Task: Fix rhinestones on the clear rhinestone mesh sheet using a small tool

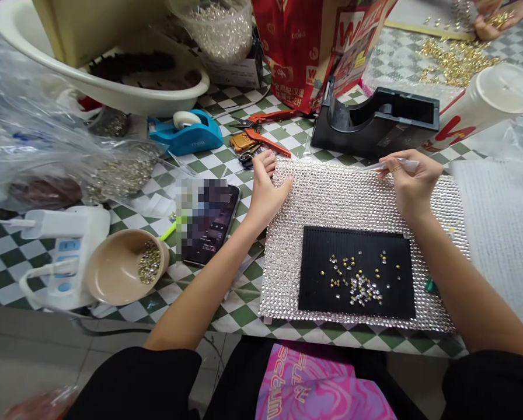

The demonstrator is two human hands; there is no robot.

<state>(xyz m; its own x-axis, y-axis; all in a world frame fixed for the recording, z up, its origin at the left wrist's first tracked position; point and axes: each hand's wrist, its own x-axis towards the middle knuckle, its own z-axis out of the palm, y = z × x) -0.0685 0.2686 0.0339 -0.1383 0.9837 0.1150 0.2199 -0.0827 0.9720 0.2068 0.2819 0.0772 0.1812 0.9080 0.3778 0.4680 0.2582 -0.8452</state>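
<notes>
I'm seeing the left hand [267,193] resting unclenched against the studded sheet [331,201]. The right hand [414,184] is pinching a translucent strip [408,165].

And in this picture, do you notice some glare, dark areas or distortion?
Head view: many small bright glints on the rhinestone sheet; head view: little detail in the black sleeves; head view: the lidded cup leans outward, perhaps from wide-angle distortion; head view: blocky pixelation hides part of the phone.
</notes>
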